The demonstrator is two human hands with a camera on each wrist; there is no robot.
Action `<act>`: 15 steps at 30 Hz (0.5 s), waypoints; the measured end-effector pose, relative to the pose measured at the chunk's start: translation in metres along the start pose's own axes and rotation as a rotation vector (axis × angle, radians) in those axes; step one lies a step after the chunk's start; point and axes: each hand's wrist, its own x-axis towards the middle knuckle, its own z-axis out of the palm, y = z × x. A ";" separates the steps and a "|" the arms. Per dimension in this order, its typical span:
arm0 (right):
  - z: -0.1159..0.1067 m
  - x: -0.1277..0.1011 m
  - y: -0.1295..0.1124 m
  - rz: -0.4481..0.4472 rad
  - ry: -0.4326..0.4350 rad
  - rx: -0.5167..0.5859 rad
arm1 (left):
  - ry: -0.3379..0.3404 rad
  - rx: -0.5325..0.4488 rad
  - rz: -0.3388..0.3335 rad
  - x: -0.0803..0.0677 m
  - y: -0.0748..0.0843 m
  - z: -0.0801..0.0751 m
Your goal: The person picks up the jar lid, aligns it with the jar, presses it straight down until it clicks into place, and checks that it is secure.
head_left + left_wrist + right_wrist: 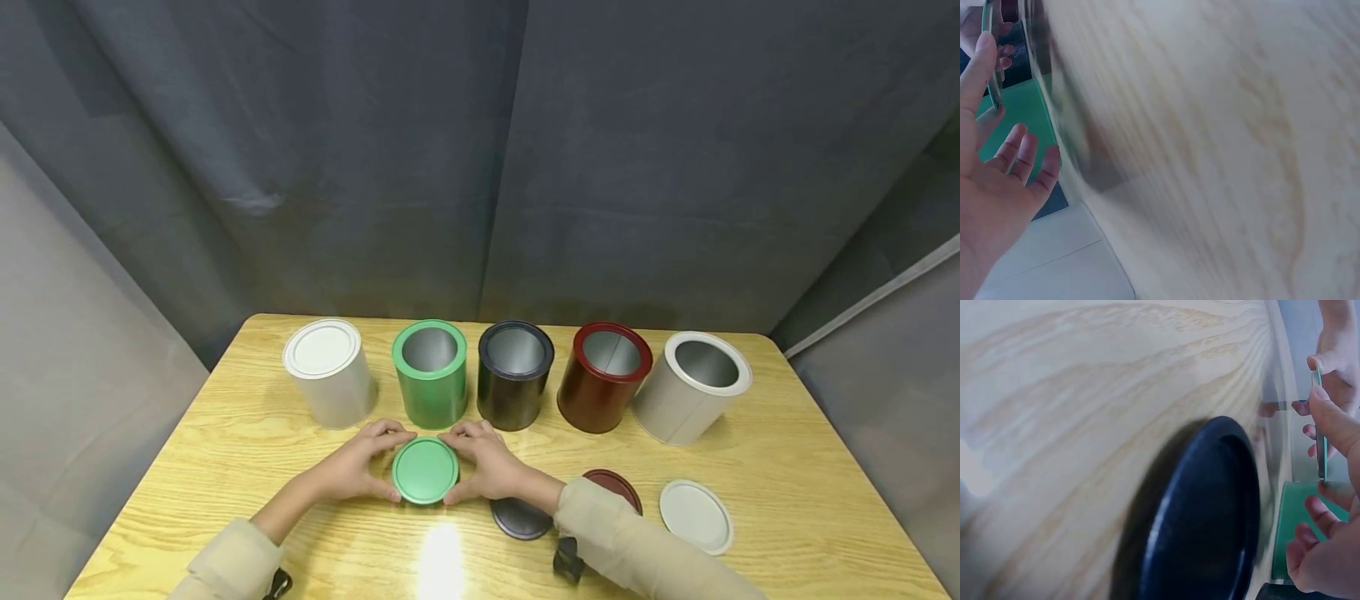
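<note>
A pale wood-grain table (795, 467) carries the black can (513, 402). Left of that can stand a green can (435, 393), then a lidded white can (341, 400); right of it, a red can (596, 396), then an open white can (677, 404). In front of it lies a black lid (521, 523), with a red lid (618, 483) and white lid (696, 517) off rightward.

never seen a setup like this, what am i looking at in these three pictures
This is a person working barehanded, not a machine. The wide picture comes from a head-worn camera; the other two come from wrist-worn cameras, left and right. On the table stand a closed white can, then an open green can, black can, dark red can and second white can. In front lie a black lid, a red lid partly hidden by the right sleeve, and a white lid. The left hand and right hand together hold a green lid by its edge.
</note>
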 end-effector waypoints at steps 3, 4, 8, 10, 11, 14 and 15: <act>-0.003 -0.001 -0.002 -0.017 0.023 0.017 | 0.034 0.005 0.030 0.000 0.003 -0.003; -0.005 -0.001 -0.003 -0.020 0.029 0.022 | 0.044 0.006 0.036 0.000 0.004 -0.004; -0.009 -0.001 -0.007 -0.026 0.047 0.025 | 0.073 0.008 0.045 0.000 0.009 -0.009; -0.011 -0.001 -0.009 -0.028 0.057 0.024 | 0.080 0.007 0.043 -0.001 0.012 -0.010; -0.012 -0.001 -0.010 -0.029 0.059 0.026 | 0.083 0.005 0.041 -0.001 0.013 -0.011; -0.015 -0.002 -0.013 -0.035 0.068 0.031 | 0.094 -0.006 0.036 -0.002 0.017 -0.013; -0.016 -0.001 -0.014 -0.037 0.070 0.034 | 0.097 -0.015 0.033 -0.002 0.018 -0.014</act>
